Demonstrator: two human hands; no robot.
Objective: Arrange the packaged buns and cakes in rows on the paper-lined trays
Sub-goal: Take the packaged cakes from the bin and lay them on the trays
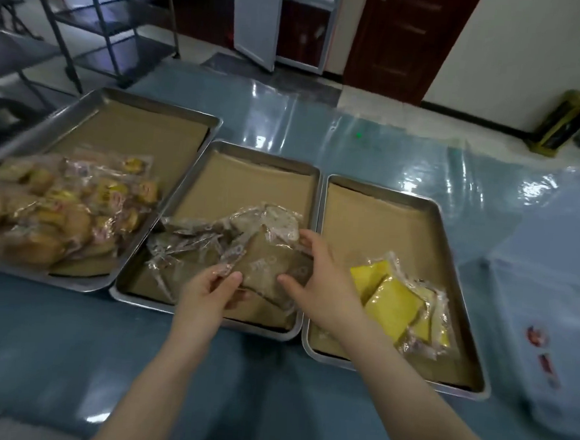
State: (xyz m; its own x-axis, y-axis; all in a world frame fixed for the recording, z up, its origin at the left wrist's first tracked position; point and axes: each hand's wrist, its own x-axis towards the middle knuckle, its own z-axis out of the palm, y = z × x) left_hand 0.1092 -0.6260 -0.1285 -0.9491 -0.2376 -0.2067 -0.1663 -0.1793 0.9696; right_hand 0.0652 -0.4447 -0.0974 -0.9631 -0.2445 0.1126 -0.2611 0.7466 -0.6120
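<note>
Three paper-lined metal trays stand side by side. The left tray (159, 106) holds a heap of packaged golden buns (59, 210). In the middle tray (214, 147) lie several clear packs of brown cake slices. My left hand (208, 288) pinches the near left edge of one brown cake pack (268, 266). My right hand (315, 276) grips the same pack from its right side, thumb at the front and fingers over the far edge. The right tray (436, 216) holds packaged yellow cake slices (399, 299) near its front right.
The trays stand on a table covered with a shiny blue-green plastic sheet (372, 146). A pale blue carton (557, 300) sits at the right. Metal racks (100, 21) stand behind the left tray, with a door and a cabinet beyond.
</note>
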